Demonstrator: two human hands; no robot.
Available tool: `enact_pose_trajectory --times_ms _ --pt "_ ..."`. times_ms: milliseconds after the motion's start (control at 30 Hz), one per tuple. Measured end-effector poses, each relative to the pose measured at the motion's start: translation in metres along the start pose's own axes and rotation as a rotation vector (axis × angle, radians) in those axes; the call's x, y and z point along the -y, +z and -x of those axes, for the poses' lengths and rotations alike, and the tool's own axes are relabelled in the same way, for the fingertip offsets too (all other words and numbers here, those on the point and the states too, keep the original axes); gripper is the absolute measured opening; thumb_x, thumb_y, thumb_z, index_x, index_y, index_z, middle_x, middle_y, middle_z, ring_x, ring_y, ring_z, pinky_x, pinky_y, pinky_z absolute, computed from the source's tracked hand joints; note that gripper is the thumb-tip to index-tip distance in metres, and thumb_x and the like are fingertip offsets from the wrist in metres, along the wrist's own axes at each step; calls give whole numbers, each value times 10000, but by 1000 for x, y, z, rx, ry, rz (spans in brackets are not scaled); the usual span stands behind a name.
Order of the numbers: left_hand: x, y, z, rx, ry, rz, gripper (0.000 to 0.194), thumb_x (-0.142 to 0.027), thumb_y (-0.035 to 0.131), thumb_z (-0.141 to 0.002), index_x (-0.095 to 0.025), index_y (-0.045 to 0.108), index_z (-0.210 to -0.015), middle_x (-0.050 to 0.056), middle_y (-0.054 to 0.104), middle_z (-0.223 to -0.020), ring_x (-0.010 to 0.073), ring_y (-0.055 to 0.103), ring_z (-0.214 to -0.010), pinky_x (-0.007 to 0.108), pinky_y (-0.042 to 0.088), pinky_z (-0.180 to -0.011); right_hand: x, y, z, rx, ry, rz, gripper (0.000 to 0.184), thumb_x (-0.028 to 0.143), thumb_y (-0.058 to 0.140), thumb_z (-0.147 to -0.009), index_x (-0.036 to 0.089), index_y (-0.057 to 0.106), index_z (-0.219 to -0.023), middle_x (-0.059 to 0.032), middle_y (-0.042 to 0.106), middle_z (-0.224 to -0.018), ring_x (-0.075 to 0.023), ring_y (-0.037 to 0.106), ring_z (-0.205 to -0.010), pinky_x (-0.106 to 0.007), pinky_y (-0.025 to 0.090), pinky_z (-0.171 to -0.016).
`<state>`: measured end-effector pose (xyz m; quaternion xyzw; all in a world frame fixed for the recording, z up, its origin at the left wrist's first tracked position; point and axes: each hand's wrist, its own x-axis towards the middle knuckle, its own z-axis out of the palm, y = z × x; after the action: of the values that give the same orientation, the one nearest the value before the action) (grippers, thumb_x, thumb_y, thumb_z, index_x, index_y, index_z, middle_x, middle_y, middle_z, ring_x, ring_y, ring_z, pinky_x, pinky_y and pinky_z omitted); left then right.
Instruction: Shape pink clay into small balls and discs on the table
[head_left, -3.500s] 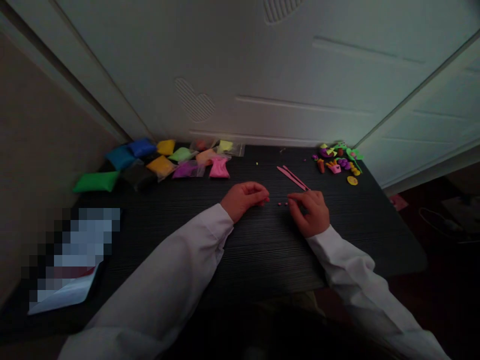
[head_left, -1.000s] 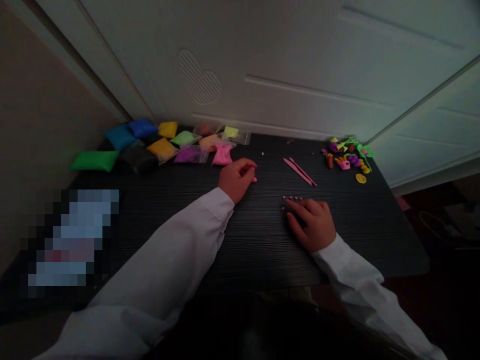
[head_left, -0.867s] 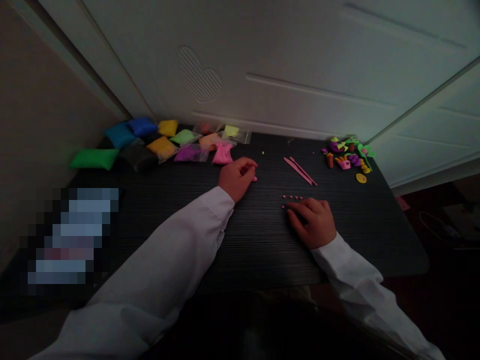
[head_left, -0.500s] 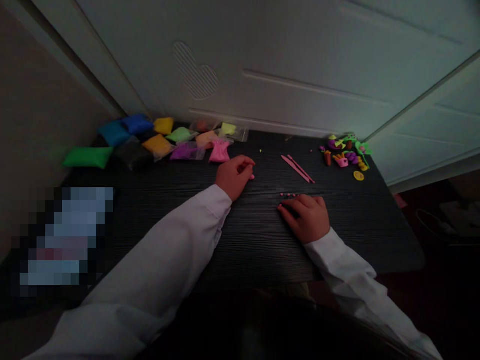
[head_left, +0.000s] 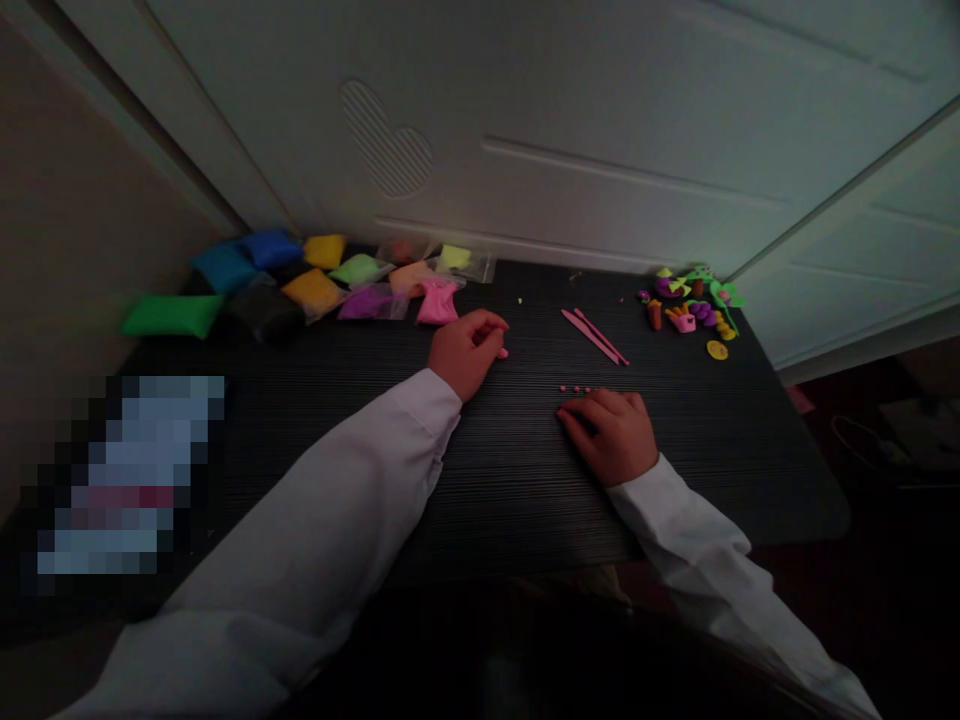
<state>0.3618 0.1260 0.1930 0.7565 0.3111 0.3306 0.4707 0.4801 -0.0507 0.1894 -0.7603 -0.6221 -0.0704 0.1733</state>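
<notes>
My left hand (head_left: pixel 465 350) rests on the dark table (head_left: pixel 360 420), fingers curled round a small lump of pink clay (head_left: pixel 501 352) that pokes out at the fingertips. My right hand (head_left: pixel 611 435) lies palm down with its fingers pressed to the tabletop, just below a short row of tiny pink clay balls (head_left: pixel 574 388). Whether anything sits under those fingers is hidden. Two pink modelling sticks (head_left: pixel 596 336) lie beyond the right hand. A pink clay bag (head_left: pixel 437 303) sits just left of my left hand.
Several coloured clay bags (head_left: pixel 300 285) are spread along the back left by the white door panel (head_left: pixel 525 150). Small finished clay shapes (head_left: pixel 690 305) cluster at the back right corner. A blurred-out paper (head_left: pixel 127 480) lies at the left front. The table's right edge drops to a dark floor.
My left hand moved away from the right, up toward the pink bag, still holding pink clay. The row of tiny pink balls appeared. My right hand slid back and flattened on the table.
</notes>
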Motion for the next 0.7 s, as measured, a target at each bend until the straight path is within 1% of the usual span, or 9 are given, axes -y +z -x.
enact_pose_trajectory --times_ms 133,267,333,467,533,633,700 --pt "1 0 -1 1 -7 8 136 -216 458 -717 -155 560 -784 -14 563 -612 106 580 -571 210 415 -557 0 0 2 -6 -13 -31 211 359 460 -767 233 604 -856 -17 611 -796 -141 525 -769 -307 265 -711" --pt "0 -1 -1 1 -16 6 139 -213 458 -713 -152 562 -781 -18 563 -632 90 573 -559 197 420 -544 1 -2 5 19 -59 -37 230 362 465 -761 252 598 -913 -7 603 -758 -133 518 -733 -313 270 -719" --pt "-2 -1 -1 3 -24 7 137 -200 455 -710 -149 563 -778 -21 562 -632 83 570 -551 191 422 -538 3 -4 5 20 -60 -31 239 354 464 -759 247 595 -928 -10 598 -754 -136 514 -736 -317 272 -721" --pt "-3 -1 0 5 -32 19 137 -193 449 -713 -148 562 -777 -26 556 -613 84 578 -559 187 426 -544 5 -8 6 19 -20 -29 207 305 444 -767 222 610 -859 -14 585 -726 -132 506 -720 -319 274 -719" --pt "-3 -2 0 1 -31 15 139 -197 450 -715 -149 564 -778 -26 560 -614 85 580 -562 188 429 -547 6 -9 6 36 -31 -42 195 289 441 -766 220 612 -829 -10 580 -717 -128 498 -709 -321 274 -722" --pt "-4 -2 0 -2 -29 13 136 -191 452 -711 -150 565 -776 -25 566 -625 83 579 -561 192 434 -556 7 -9 5 64 -70 -54 212 289 444 -761 235 602 -891 -7 581 -737 -129 490 -714 -325 272 -726" --pt "-3 -2 0 -1 -28 15 133 -183 454 -707 -150 564 -775 -23 569 -640 84 583 -565 196 437 -564 7 -8 4 69 -71 -49 239 293 443 -762 241 589 -943 -8 582 -745 -131 488 -717 -327 272 -724"
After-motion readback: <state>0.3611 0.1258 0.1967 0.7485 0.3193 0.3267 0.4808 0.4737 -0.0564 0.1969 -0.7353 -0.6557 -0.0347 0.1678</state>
